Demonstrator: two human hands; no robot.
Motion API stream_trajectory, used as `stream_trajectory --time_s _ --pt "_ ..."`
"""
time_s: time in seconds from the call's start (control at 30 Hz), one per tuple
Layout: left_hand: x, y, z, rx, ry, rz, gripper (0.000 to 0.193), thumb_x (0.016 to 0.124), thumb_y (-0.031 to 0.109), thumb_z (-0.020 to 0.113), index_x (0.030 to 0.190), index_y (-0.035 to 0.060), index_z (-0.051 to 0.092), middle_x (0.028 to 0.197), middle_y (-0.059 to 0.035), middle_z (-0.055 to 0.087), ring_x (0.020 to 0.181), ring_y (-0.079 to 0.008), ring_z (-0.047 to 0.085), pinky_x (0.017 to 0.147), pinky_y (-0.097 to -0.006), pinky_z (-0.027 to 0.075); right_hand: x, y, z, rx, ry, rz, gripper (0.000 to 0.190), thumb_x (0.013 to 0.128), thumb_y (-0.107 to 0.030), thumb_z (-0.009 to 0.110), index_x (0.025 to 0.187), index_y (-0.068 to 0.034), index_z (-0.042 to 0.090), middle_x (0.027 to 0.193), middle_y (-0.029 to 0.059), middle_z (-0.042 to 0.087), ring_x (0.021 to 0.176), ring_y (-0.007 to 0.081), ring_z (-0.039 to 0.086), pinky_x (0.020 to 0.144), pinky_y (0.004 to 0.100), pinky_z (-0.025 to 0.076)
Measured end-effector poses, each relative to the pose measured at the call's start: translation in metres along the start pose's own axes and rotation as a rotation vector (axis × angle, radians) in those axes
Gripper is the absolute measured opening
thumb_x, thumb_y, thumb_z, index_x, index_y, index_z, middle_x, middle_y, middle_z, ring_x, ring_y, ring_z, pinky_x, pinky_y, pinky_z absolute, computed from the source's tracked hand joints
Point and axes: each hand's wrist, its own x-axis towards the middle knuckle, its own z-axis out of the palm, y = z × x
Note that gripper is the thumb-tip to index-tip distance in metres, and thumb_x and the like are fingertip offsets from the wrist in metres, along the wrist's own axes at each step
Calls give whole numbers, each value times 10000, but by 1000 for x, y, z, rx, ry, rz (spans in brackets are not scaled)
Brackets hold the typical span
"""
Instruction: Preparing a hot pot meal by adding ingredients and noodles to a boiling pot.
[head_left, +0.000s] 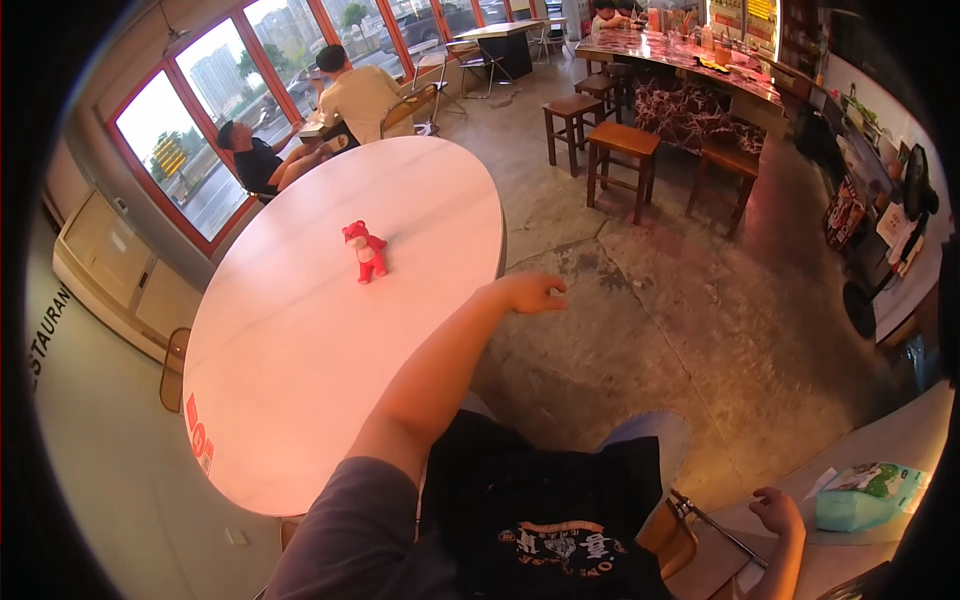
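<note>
A red bear figurine (364, 251) with a paler belly lies on the round white table (285, 352). My left hand (534, 293) is just past the table's right edge, over the concrete floor, fingers partly curled and apart, with nothing in it. Low on the right, my right hand (778, 510) hovers with bent fingers beside a light-green soft tissue pack (866, 496), which rests on a pale counter or bench. A small gap shows between that hand and the pack, and no held object is visible.
Two people sit by the red-framed windows behind the table. Wooden stools (624, 146) stand before a bar counter (675, 52). A brown chair (667, 540) is close beside me at the lower right; another chair (174, 369) touches the table's left side. A black fan (916, 184) is far right.
</note>
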Motion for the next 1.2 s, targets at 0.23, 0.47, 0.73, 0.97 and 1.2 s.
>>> stream_trajectory --time_s 0.23,0.47,0.73,0.97,1.2 --pt "-1 -5 0 67 42 36 574 906 465 509 1325 74 471 1227 -166 564 1122 -300 544 918 -406 433 2 -4 -2 1 -7 6 419 711 -284 680 1065 -61 656 941 170 673 904 300 646 796 378 504" --pt "0 -6 0 41 51 70 587 897 471 517 1312 57 483 1148 -178 591 1034 -308 570 872 -409 442 3 1 2 -8 -16 24 428 707 -290 682 1066 -58 655 926 172 675 895 309 647 793 381 506" --pt "-3 -4 0 64 75 85 594 893 481 516 1307 56 486 1138 -182 593 1031 -316 570 870 -413 443 6 5 6 -31 5 25 438 688 -289 689 1059 -57 655 914 179 676 891 312 650 789 385 511" --pt "-4 1 -1 33 66 86 598 883 496 525 1305 74 493 1178 -184 578 1083 -320 551 898 -412 435 8 15 8 -42 -19 47 446 690 -310 689 1066 -71 657 949 165 680 883 300 657 794 381 519" --pt "-7 -16 4 65 128 95 580 848 498 565 1261 90 535 1205 -174 571 1100 -322 546 917 -412 429 17 6 1 -101 -147 -103 427 844 -364 609 1150 -66 602 1049 189 646 977 345 620 842 417 489"
